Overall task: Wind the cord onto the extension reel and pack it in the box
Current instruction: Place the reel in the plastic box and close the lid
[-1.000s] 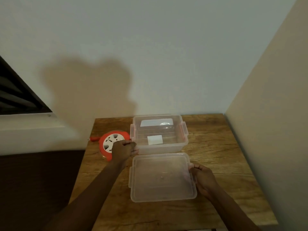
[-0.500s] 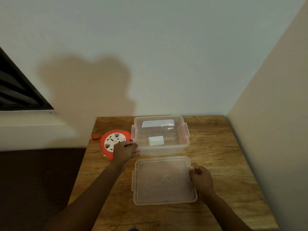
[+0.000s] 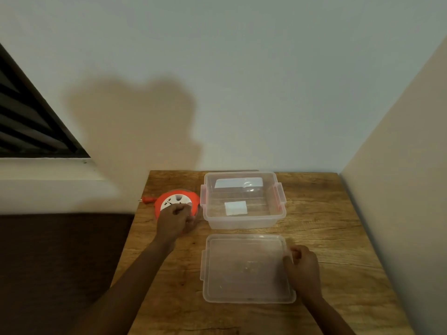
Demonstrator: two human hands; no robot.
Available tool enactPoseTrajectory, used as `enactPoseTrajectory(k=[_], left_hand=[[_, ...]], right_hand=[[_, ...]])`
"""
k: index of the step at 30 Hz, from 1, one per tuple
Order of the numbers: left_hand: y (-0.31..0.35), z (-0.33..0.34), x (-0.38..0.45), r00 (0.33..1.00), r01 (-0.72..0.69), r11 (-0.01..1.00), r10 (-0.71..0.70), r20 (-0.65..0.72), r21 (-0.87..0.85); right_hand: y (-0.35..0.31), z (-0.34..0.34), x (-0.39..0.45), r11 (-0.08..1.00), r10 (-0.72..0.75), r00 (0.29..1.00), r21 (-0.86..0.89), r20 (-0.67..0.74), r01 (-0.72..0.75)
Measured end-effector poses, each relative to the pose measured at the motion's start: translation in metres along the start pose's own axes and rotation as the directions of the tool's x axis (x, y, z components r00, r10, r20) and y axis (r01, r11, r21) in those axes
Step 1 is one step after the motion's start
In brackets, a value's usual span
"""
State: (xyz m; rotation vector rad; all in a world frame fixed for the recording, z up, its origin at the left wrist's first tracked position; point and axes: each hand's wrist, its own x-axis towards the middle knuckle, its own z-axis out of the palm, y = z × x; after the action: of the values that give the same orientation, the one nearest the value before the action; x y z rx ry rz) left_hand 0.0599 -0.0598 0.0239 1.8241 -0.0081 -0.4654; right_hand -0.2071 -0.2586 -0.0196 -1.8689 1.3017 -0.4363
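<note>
A wooden table (image 3: 338, 226) is sitting in a corner where pale walls (image 3: 242, 81) are meeting — a dark louvred window (image 3: 29, 126) is showing at the left. The left hand (image 3: 174, 220) is curling its fingers over the orange reel (image 3: 177, 201), which is lying beside the open clear box (image 3: 244, 222). The right hand (image 3: 303, 269) is pinching the edge of the lid (image 3: 242, 269) — lying flat nearer the person.
</note>
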Motion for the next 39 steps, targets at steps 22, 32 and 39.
enactPoseTrajectory(k=[22, 32, 39], left_hand=[[-0.007, -0.092, 0.121, 0.950, -0.275, 0.477, 0.002, 0.312, 0.835], [-0.030, -0.118, 0.116, 0.977, 0.005, 0.911, -0.092, 0.191, 0.413], [-0.015, -0.124, 0.085, 0.999, -0.038, 0.998, 0.039, -0.018, 0.050]], right_hand=[[-0.183, 0.197, -0.034, 0.929, -0.020, 0.814, 0.312, 0.581, -0.201], [-0.204, 0.213, -0.036, 0.927, 0.126, 0.771, 0.203, 0.624, -0.316], [-0.236, 0.184, -0.044, 0.848, -0.006, 0.775, 0.414, 0.632, -0.332]])
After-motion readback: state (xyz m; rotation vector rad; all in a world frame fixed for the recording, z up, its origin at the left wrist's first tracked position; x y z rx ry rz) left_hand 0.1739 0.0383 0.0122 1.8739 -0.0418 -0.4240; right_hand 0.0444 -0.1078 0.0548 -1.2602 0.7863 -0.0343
